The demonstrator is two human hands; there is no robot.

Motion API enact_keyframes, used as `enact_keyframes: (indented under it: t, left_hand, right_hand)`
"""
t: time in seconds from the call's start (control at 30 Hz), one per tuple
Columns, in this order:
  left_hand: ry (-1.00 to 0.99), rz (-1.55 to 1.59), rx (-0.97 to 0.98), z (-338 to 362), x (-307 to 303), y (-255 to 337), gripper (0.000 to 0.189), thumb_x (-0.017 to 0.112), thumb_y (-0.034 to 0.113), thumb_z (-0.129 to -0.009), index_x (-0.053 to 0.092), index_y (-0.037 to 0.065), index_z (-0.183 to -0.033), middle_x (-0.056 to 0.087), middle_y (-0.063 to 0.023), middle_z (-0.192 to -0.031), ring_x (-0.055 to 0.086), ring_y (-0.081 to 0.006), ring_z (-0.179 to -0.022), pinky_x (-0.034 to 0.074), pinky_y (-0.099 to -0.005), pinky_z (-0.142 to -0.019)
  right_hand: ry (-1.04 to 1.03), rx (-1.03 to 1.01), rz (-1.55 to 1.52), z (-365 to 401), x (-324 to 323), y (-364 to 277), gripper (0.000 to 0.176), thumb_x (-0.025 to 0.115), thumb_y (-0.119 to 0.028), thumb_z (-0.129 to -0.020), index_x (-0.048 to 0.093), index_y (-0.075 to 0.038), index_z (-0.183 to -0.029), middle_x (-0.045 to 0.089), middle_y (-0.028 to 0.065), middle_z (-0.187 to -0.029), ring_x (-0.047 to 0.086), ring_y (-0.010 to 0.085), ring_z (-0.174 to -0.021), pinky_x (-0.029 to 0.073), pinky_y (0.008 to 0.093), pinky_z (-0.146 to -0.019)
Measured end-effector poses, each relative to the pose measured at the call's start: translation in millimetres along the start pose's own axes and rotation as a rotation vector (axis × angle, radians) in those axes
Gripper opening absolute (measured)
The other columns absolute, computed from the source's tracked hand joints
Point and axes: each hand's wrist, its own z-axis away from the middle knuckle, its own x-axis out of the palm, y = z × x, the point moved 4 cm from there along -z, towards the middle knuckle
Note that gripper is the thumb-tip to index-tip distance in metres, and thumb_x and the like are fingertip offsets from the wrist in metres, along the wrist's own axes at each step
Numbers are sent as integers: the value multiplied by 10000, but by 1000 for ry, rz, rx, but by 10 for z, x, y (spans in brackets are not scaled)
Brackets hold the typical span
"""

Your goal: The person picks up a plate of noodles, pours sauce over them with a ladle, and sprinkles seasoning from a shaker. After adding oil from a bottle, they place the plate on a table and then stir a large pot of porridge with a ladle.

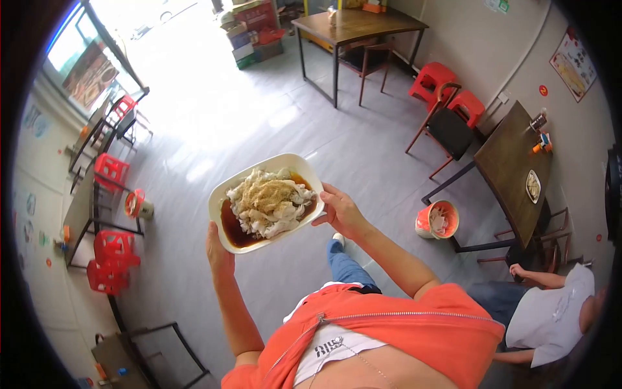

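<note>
A white rectangular plate [295,161] is held level-looking in front of my body, above the floor. On it lies a heap of soft white food like rice noodle rolls [269,204], with a tan sauce on top and dark brown sauce pooled around it. My left hand [221,251] grips the plate's near left edge. At the right edge, my right hand [340,211] has its thumb near the rim and its fingers curled beneath. The fingers under the plate are partly hidden.
A table [512,168] at the right bears a small plate [533,187] of food. Beside it stand a trash bin [437,220] and a seated person [551,311]. Another table [363,24] is ahead. Red stools [111,172] and tables line the left wall.
</note>
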Motion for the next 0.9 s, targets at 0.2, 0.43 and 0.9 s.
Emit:
enact_keyframes:
  t: [0.2, 0.43, 0.9]
  left_hand:
    - [-247, 143, 10, -2617, -852, 336, 473, 294, 325, -918, 400, -52, -1183, 493, -112, -1127, 493, -174, -988, 394, -294, -856]
    - [-300, 136, -31, -4883, -155, 294, 387, 385, 300, -901, 447, -11, -1123, 540, -65, -1001, 518, -105, -855, 424, -229, -727]
    - [-510, -107, -5, -9027, 2246, 441, 353, 351, 335, -909, 489, 63, -1086, 543, 8, -813, 502, -43, -667, 429, -200, -540]
  right_hand:
    - [57, -95, 102, -2412, 698, 483, 416, 403, -194, -861, 349, 2, -1224, 541, 91, -1039, 585, 149, -858, 545, 283, -619]
    - [147, -166, 163, -4410, 169, -111, 399, 412, -206, -857, 383, -9, -1203, 558, 91, -1024, 593, 146, -832, 543, 269, -600]
    - [299, -234, 165, -8189, -1614, -1828, 346, 423, -198, -845, 444, -30, -1147, 577, 79, -967, 591, 154, -817, 539, 298, -589]
